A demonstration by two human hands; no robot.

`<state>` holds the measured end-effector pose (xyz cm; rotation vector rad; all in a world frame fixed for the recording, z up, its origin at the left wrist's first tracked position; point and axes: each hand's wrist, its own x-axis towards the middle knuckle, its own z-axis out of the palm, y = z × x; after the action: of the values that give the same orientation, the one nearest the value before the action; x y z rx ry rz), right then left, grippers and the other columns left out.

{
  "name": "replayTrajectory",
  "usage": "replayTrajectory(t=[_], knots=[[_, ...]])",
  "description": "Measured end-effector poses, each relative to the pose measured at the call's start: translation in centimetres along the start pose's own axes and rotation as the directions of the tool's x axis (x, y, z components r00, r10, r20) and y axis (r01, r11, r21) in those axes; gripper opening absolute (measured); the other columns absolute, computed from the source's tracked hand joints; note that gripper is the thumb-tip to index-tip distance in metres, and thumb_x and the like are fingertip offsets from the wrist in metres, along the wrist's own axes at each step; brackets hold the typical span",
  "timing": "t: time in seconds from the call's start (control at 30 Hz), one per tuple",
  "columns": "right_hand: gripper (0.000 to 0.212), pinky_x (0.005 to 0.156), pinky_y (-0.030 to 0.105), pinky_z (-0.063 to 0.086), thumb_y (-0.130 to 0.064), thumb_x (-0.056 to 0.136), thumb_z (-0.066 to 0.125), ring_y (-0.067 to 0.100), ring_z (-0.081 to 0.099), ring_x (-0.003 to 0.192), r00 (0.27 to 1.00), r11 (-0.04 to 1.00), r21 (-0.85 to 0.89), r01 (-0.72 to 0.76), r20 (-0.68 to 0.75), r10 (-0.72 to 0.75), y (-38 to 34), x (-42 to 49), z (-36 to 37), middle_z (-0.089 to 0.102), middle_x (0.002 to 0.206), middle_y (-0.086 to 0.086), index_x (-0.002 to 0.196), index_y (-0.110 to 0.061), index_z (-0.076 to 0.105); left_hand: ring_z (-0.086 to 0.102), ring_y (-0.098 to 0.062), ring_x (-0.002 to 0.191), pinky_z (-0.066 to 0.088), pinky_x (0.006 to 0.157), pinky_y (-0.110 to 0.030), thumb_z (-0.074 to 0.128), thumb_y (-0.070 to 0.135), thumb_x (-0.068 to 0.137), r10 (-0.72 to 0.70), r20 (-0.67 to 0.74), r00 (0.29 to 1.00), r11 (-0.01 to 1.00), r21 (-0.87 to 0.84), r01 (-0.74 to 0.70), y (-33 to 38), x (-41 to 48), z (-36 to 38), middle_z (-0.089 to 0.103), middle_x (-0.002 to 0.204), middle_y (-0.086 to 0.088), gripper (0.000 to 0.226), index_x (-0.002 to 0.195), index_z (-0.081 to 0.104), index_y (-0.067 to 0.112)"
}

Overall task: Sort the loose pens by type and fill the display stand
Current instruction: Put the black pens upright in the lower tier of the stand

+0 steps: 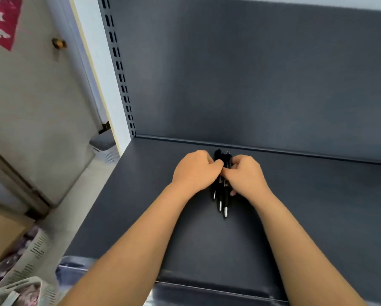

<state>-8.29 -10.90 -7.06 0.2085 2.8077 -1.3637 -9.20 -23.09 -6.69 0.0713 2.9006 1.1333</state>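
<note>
The left grip [196,171] and the right grip [247,175] are curled from either side round a bundle of black pens [223,195], fingertips met over the barrels. The bundle is held low over the dark grey shelf [317,206], close to its back edge, silver tips pointed toward the front edge. Behind, the back panel [251,74] and a slotted upright [119,62] are seen.
</note>
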Motion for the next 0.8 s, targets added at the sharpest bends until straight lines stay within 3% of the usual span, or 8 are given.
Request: replayTrajectory(t=[0.1,0.2,0.33,0.47,0.6,0.8], knots=[[0.024,0.041,0.025,0.042,-0.019,0.089,0.054,0.016,0.053,0.034,1.0,1.0,0.0,0.011,0.029,-0.011,0.1,0.2,-0.1,0.063,0.06,0.004,0.066,-0.012,0.052,0.065,-0.03,0.082,0.053,0.071,-0.04,0.048,0.032,0.09,-0.025,0.022,0.999,0.999,-0.037,0.026,0.1,0.0,0.2,0.072,0.086,-0.015,0.038,0.091,0.069,0.0],[0.035,0.049,0.025,0.038,-0.027,0.096,0.049,0.012,0.049,0.047,0.999,0.999,-0.007,0.048,-0.007,-0.048,0.3,0.7,0.1,0.051,0.057,-0.002,0.064,-0.016,0.043,0.064,-0.029,0.078,0.051,0.07,-0.041,0.046,0.032,0.093,-0.016,0.063,0.998,0.989,-0.149,0.025,-0.1,0.5,0.5,0.071,0.085,-0.013,0.04,0.089,0.067,-0.001],[0.036,0.061,0.034,0.042,-0.033,0.1,0.045,0.015,0.048,0.06,0.992,0.962,0.257,0.092,-0.104,-0.067,0.7,0.6,-0.2,0.049,0.065,0.002,0.071,-0.012,0.044,0.054,-0.007,0.055,0.043,0.055,-0.02,0.045,0.029,0.099,0.094,0.122,0.988,0.903,-0.428,-0.034,0.8,-0.1,0.8,0.065,0.077,0.0,0.03,0.092,0.064,0.007],[0.032,0.045,0.027,0.042,-0.029,0.1,0.046,0.017,0.05,0.048,0.995,0.849,0.518,0.101,-0.061,-0.081,-0.1,0.1,-1.0,0.053,0.057,0.0,0.075,-0.01,0.05,0.054,-0.002,0.049,0.042,0.051,-0.013,0.056,0.02,0.096,0.144,0.057,0.988,0.803,-0.59,-0.083,1.3,-0.7,0.2,0.064,0.069,0.005,0.016,0.093,0.066,0.008],[0.031,0.046,0.023,0.039,-0.029,0.099,0.048,0.012,0.046,0.048,0.993,0.813,0.57,0.121,-0.066,-0.101,-0.8,-2.2,-2.8,0.05,0.06,0.0,0.074,-0.011,0.049,0.057,-0.007,0.056,0.048,0.057,-0.021,0.07,0.021,0.085,0.16,0.075,0.984,0.736,-0.673,-0.068,2.3,-2.2,-0.7,0.067,0.069,0.004,0.011,0.09,0.069,0.01],[0.023,0.038,0.021,0.033,-0.029,0.096,0.054,0.014,0.039,0.041,0.994,0.698,0.71,0.092,-0.107,-0.023,0.5,-8.0,-10.4,0.047,0.058,0.002,0.083,-0.01,0.053,0.06,-0.01,0.059,0.05,0.058,-0.02,0.085,0.017,0.066,0.379,0.135,0.916,0.704,-0.685,-0.19,9.7,-5.4,-0.2,0.069,0.069,-0.007,0.024,0.082,0.072,0.005]])
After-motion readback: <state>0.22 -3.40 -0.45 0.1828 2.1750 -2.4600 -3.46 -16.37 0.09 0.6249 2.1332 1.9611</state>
